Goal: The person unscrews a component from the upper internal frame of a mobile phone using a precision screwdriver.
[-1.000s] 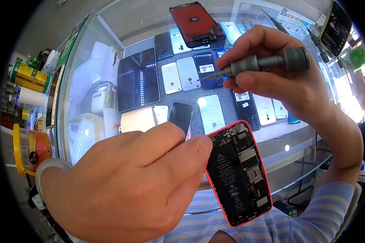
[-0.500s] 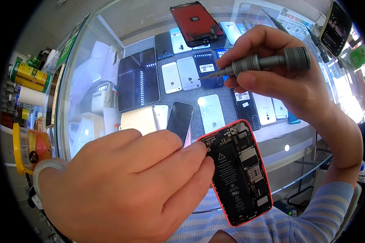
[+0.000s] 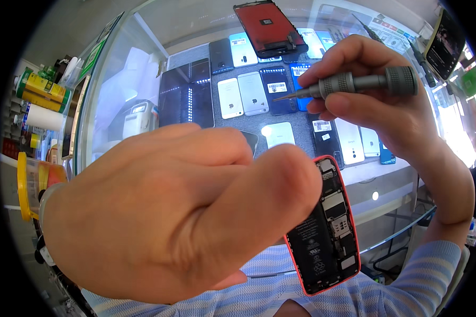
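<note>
My right hand (image 3: 378,116) holds a grey precision screwdriver (image 3: 365,83) between thumb and fingers, its thin tip pointing left above the counter. Below it is an opened phone (image 3: 339,227) in a red frame, its black battery and circuit parts bare. Close to the camera, my left hand (image 3: 148,211) has its back toward me and its fingers curled. One thick digit crosses over the phone's upper left part and covers it. What those fingers hold, if anything, is hidden. The screwdriver tip is apart from the opened phone.
Several phones and a black tablet (image 3: 182,95) lie in the glass display counter. A red-backed screen panel (image 3: 269,29) rests at the far side. Another phone (image 3: 445,42) stands far right near slim tools (image 3: 422,63). A yellow-rimmed tub (image 3: 24,185) is at the left.
My left hand has shifted right and up, now covering the opened phone's upper left part. The screwdriver stays in my right hand. The view has shifted slightly.
</note>
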Demonstrator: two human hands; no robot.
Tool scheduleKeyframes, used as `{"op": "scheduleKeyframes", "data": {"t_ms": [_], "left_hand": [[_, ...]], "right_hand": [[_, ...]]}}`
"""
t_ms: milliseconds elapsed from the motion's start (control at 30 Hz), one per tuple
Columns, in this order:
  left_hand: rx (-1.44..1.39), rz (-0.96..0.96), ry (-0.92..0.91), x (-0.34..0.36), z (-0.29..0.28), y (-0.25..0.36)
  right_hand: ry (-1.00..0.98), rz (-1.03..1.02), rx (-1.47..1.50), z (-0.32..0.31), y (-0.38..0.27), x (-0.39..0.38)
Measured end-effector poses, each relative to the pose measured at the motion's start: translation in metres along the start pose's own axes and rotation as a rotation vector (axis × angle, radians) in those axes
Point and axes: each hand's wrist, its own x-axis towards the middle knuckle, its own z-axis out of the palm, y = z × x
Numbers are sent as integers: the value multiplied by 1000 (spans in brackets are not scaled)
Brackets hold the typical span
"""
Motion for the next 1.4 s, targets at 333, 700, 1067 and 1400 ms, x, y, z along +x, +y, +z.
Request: {"op": "scheduleKeyframes", "data": {"t_ms": [333, 700, 1067, 1400], "left_hand": [[28, 46, 133, -2, 8, -7], [577, 218, 275, -9, 26, 20], [463, 175, 223, -10, 29, 22], [296, 207, 259, -7, 28, 14]], "right_hand": [[-8, -15, -51, -2, -1, 0], [12, 9, -15, -2, -2, -2], [-7, -43, 37, 3, 3, -1], [-31, -76, 26, 4, 3, -1]]}}
